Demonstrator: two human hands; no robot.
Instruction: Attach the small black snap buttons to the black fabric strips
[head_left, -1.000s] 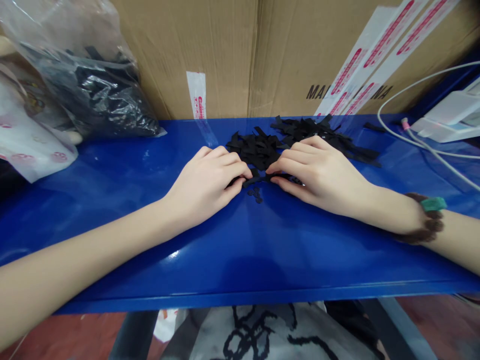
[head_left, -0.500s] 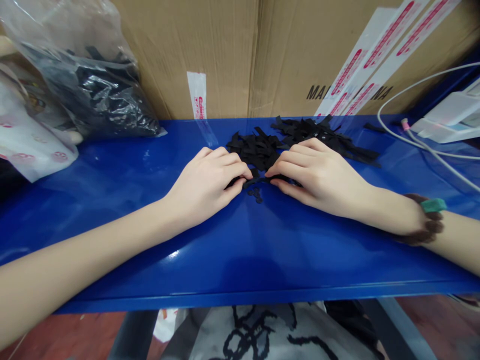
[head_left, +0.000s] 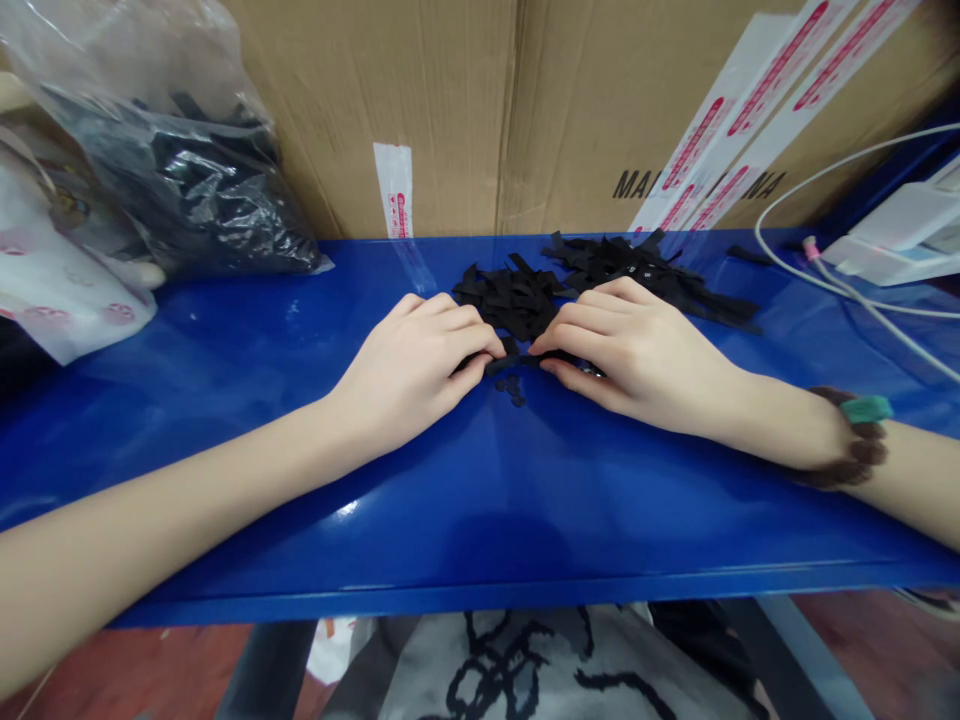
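My left hand [head_left: 424, 365] is closed, thumb and fingers pinching one end of a short black strip [head_left: 531, 360] just above the blue table. The strip's other end is pinched in my right hand [head_left: 634, 345], which wears a brown band with a green piece at the wrist. Right behind the fingertips lies a pile of black fabric pieces [head_left: 514, 298]. Another heap of black strips [head_left: 652, 275], some with small white marks, spreads behind my right hand. A few small dark bits [head_left: 514, 392] rest in front of the strip.
A large cardboard box [head_left: 450, 90] stands along the back of the blue table [head_left: 450, 520]. At the back left are a clear plastic bag [head_left: 225, 190] of black pieces and a white printed bag [head_left: 82, 290]. White cables [head_left: 840, 285] and a white device [head_left: 900, 235] sit at the right.
My right fingertips have shifted very slightly along the strip, toward the left. My left hand keeps its place.
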